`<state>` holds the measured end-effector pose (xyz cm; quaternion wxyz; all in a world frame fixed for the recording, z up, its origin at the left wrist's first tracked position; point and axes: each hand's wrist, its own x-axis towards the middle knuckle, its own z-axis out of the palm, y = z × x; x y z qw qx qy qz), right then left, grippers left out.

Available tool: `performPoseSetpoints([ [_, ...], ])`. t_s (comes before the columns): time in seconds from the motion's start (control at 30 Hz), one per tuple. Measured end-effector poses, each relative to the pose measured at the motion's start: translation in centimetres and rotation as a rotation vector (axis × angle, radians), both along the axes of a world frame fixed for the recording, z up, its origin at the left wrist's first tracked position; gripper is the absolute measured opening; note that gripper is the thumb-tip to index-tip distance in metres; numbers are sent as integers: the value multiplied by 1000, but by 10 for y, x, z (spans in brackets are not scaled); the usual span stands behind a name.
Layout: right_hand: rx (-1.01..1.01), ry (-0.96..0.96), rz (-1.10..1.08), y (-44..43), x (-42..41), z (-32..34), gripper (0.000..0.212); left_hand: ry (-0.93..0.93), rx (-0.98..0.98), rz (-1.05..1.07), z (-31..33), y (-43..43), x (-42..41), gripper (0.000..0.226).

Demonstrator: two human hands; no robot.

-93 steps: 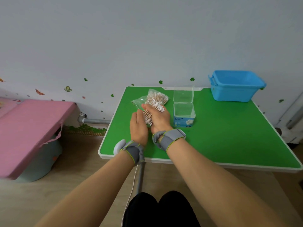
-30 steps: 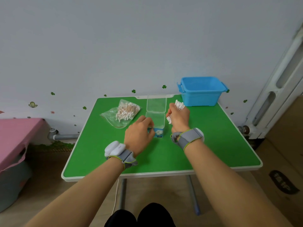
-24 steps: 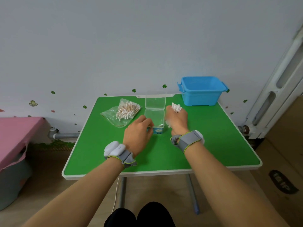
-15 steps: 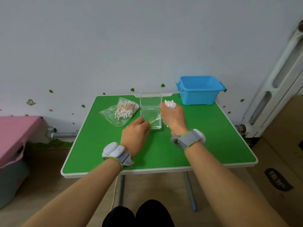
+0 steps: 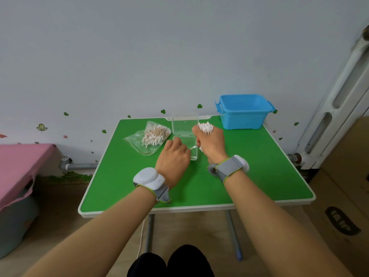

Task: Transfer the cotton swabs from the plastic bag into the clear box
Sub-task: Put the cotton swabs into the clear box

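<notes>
One bunch of cotton swabs (image 5: 205,127) clenched in right hand (image 5: 210,145) | left hand (image 5: 173,156) curled, grip unclear | clear box (image 5: 194,155) between both hands' fingers

One wide-angle camera on the person's head looks forward and down, close over the left hand (image 5: 173,156) and right hand (image 5: 211,144) at a green table (image 5: 259,176) (the wall (image 5: 179,56) beyond fills the upper half).
</notes>
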<state>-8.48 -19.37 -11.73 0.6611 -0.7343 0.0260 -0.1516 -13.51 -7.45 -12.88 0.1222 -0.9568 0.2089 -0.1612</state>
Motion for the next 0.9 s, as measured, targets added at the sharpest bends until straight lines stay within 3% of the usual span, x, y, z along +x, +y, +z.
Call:
performPoseSetpoints([
  [0.23, -5, -18, -29, 2, 5, -6, 33, 207, 27, 64, 5, -22, 15, 28],
  [0.53, 16, -21, -42, 2, 11, -10, 26, 293, -191, 142, 4, -28, 31, 33],
  [0.9, 20, -16, -8, 2, 15, -8, 28, 419, -232, 246, 16, -34, 37, 54],
])
